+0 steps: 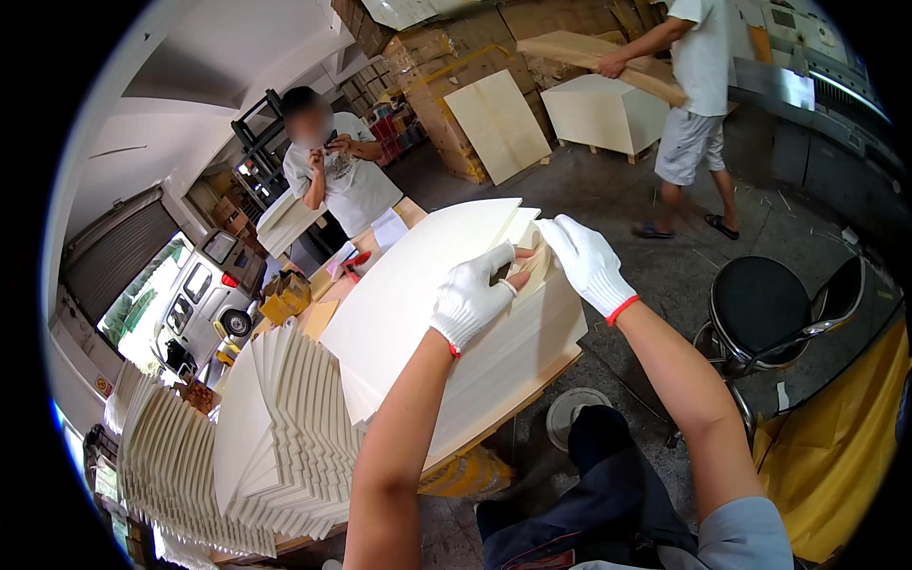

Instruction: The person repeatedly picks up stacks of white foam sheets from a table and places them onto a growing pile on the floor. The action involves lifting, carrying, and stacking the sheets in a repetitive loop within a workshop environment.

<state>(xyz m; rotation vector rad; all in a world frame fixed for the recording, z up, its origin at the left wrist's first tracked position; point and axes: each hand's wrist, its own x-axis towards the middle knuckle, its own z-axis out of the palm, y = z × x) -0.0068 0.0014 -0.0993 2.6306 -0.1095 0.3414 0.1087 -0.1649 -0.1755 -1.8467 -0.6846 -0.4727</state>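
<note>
In front of me lies a tall stack of thin, pale board sheets (418, 285), its top sheets fanned out of line. My left hand (472, 296), in a white knit glove with bare fingertips, rests at the stack's near edge, thumb and forefinger apart. Its fingertips touch the lifted sheet edges (538, 258). On the other side of these edges is my right hand (586, 263), gloved in white with a red cuff. Its fingers close around the far corner of the raised sheets; the thumb is hidden.
Fanned piles of pale sheets (294, 418) stand on the left. A black stool (762, 309) is at right. One person (347, 185) stands beyond the table; another (701, 85) carries a board bundle (608, 62). A yellow cloth (836, 446) hangs at lower right.
</note>
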